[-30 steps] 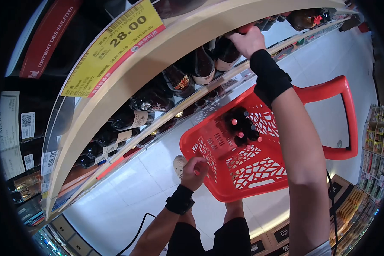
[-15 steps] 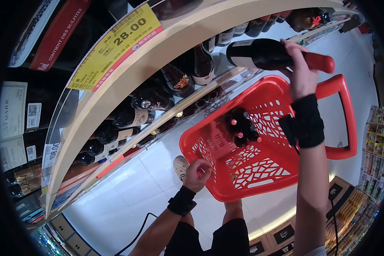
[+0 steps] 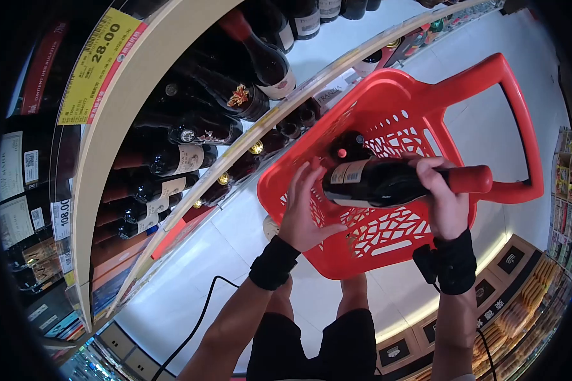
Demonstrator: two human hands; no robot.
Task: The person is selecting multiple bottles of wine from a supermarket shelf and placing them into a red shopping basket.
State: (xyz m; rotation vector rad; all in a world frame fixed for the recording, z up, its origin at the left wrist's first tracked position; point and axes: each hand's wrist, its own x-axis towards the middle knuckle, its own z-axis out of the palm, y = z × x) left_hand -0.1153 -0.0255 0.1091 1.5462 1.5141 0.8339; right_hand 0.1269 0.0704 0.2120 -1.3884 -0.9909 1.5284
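Since the frame half a second ago, the dark glass wine bottle with a red-sleeved neck [image 3: 388, 183] had moved away from the shelf to a place over the basket, and the left hand [image 3: 304, 213] had risen towards its base, opening out. The right hand [image 3: 447, 200] gripped the bottle near the shoulder, fingers wrapped round the glass; the bottle lay sideways, neck towards the right. The left hand's fingers and thumb were spread beside the base; whether they touched it I could not tell. Both wrists wore black fabric bands [image 3: 454, 261].

A yellow paper price tag reading 28.00 [image 3: 102, 60] hung on the curved pale wooden shelf edge [image 3: 136, 82]. Beneath the held bottle stood the red plastic lattice-sided basket [image 3: 388, 82], with dark red-topped bottles [image 3: 351, 146] inside. Dark labelled wine bottles [image 3: 260, 63] filled the shelf alongside. Farther off, pale floor tiles [image 3: 200, 273] stretched to packaged goods [image 3: 534, 292].
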